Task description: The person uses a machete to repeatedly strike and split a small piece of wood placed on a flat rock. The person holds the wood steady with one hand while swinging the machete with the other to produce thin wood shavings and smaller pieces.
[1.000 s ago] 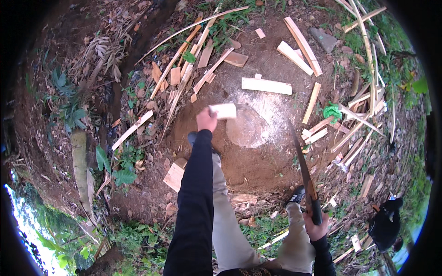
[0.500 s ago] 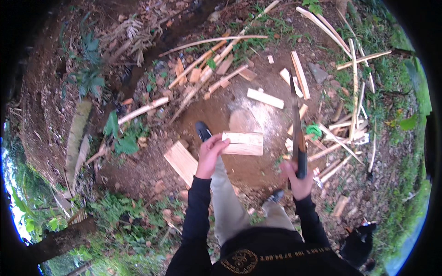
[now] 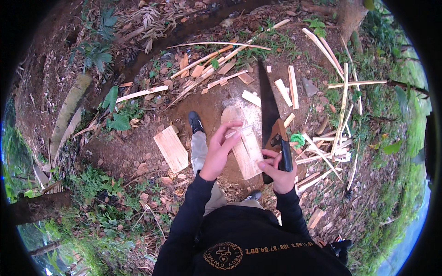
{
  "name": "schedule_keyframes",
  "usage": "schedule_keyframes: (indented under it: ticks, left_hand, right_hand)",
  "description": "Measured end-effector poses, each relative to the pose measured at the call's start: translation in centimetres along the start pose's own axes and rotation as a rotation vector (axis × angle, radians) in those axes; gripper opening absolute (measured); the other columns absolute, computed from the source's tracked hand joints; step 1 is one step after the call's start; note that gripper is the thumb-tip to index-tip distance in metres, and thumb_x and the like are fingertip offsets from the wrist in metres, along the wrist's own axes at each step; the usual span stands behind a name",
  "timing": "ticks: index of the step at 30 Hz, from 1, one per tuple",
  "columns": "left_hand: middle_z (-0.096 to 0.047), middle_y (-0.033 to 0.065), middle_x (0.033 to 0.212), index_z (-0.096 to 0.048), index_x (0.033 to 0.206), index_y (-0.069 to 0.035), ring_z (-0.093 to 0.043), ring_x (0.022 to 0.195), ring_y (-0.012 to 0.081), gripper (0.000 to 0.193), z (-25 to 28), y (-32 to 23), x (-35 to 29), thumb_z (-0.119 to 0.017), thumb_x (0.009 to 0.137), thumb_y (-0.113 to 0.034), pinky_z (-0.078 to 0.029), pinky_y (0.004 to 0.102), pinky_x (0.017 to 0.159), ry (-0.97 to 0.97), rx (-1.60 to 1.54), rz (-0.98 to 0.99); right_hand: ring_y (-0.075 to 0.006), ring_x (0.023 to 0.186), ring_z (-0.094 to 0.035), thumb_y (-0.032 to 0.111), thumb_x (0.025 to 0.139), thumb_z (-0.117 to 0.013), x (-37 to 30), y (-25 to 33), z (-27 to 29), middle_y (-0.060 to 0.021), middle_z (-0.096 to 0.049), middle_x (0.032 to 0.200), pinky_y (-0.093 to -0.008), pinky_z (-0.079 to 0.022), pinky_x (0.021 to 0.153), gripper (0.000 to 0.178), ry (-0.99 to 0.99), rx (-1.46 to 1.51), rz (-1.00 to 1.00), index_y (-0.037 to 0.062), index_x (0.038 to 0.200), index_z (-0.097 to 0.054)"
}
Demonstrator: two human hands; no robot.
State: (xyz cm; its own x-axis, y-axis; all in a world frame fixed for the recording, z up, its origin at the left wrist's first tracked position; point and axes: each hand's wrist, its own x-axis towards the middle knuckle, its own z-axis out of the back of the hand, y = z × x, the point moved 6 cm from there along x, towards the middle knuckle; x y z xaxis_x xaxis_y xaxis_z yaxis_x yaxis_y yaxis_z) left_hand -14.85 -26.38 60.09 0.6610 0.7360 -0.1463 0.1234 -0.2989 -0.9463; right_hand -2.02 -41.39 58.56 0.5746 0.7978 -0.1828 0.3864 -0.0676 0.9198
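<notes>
In front of me is a short, pale wooden board (image 3: pixel 249 154), slanted, with a dark crack or groove along it. My left hand (image 3: pixel 220 149) is closed on its far end, fingers pinching near the edge. At its near corner, my right hand (image 3: pixel 282 174) touches the board with its thumb and fingertips. That same hand holds a hand saw (image 3: pixel 268 99) against the palm; its dark blade points away from me, and its brown and black handle is partly hidden by the fingers. Under and beyond the board, a round stump (image 3: pixel 231 115) shows in part.
A wider wooden board (image 3: pixel 171 149) lies on the ground to the left. Long split wood strips (image 3: pixel 221 60) lie beyond the stump. More wood strips are heaped at right beside a green bundle (image 3: pixel 297 140). My left shoe (image 3: pixel 195 122) stands by the stump.
The board has turned from crosswise to a steep slant. My right hand has come left with the saw and now touches the board too.
</notes>
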Motion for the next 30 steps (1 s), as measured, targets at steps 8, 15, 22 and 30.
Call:
schedule_keyframes:
  ticks: [8, 15, 22, 30]
  left_hand:
    - [-0.057, 0.0107, 0.124, -0.04, 0.134, -0.001, -0.058, 0.114, 0.0192, 0.06, -2.7, -1.2, -5.8, -0.073, 0.085, -0.008, -0.046, 0.0321, 0.096, 0.003, 0.005, -0.096]
    - [-0.067, 0.0003, 0.107, -0.068, 0.105, -0.017, -0.059, 0.109, 0.0197, 0.036, -6.1, -7.6, -9.5, -0.077, 0.072, -0.005, -0.043, 0.0424, 0.098, 0.059, 0.878, -0.915]
    - [-0.067, -0.0071, 0.107, -0.07, 0.095, -0.025, -0.059, 0.106, 0.0163, 0.029, -9.2, -6.8, -11.9, -0.078, 0.07, -0.012, -0.041, 0.0502, 0.101, 0.135, 1.136, -1.243]
    - [-0.063, -0.0049, 0.103, -0.06, 0.093, -0.023, -0.059, 0.103, 0.0182, 0.031, -10.0, -4.7, -11.1, -0.077, 0.072, -0.008, -0.043, 0.0509, 0.099, 0.138, 1.032, -1.299]
  right_hand:
    - [-0.0222, 0.091, -0.067, -0.008, 0.075, -0.076, -2.7, 2.6, -1.3, -0.0269, -0.063, 0.112, -0.0325, -0.056, 0.076, 0.031, -0.056, 0.008, 0.186, 0.0035, 0.073, -0.047]
    - [-0.0271, 0.098, -0.066, 0.017, 0.093, -0.064, -5.3, 4.8, 0.9, -0.0268, -0.065, 0.11, -0.0357, -0.052, 0.088, 0.025, -0.132, 0.054, 0.266, -0.001, 0.079, -0.053]
    - [-0.0207, 0.092, -0.066, 0.005, 0.085, -0.071, -9.5, 5.9, 3.0, -0.0248, -0.065, 0.109, -0.0325, -0.052, 0.083, 0.025, -0.168, -0.05, 0.202, 0.0006, 0.069, -0.053]
    - [-0.0171, 0.087, -0.066, -0.005, 0.074, -0.078, -11.1, 6.8, 3.3, -0.0261, -0.065, 0.113, -0.0292, -0.054, 0.077, 0.032, -0.203, 0.047, 0.189, 0.0029, 0.066, -0.048]
